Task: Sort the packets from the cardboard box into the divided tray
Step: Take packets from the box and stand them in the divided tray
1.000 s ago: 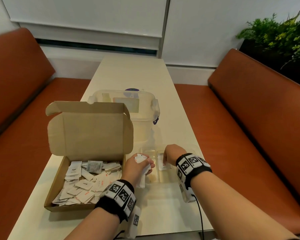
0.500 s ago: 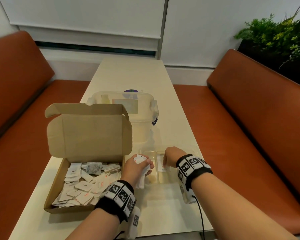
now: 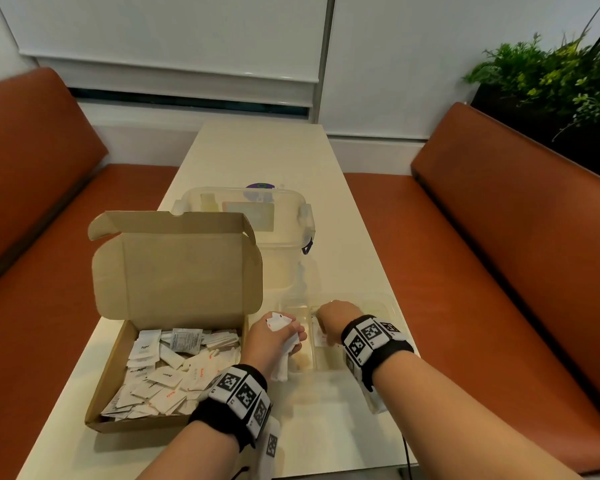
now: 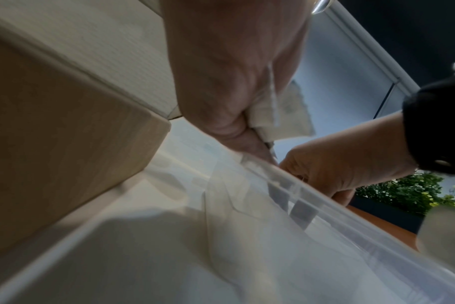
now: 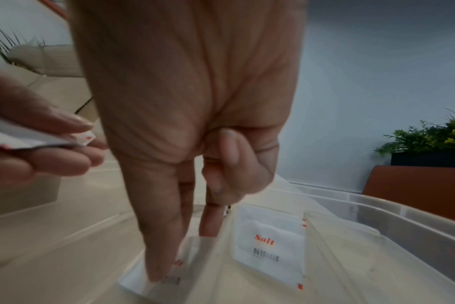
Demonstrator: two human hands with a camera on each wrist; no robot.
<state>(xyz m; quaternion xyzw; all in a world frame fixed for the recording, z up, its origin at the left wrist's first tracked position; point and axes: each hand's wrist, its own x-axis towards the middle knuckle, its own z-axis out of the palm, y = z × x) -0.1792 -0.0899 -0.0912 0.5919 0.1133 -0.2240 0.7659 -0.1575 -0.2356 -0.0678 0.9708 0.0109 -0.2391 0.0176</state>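
The cardboard box at near left is plain brown. The packets in it are white with red or black print. The divided tray is clear. Both wristbands are black with black-and-white square markers.

- Black wristband on the left forearm, ringed with white square-code tags.
- Matching wristband on the right forearm, thin black cable trailing below.
- Forearms bare, unsleeved.

Open brown cardboard box at table's near-left edge, lid upright, full of loose white paper packets. Clear plastic divided tray just right of it; white "Salt" packet flat inside a compartment.
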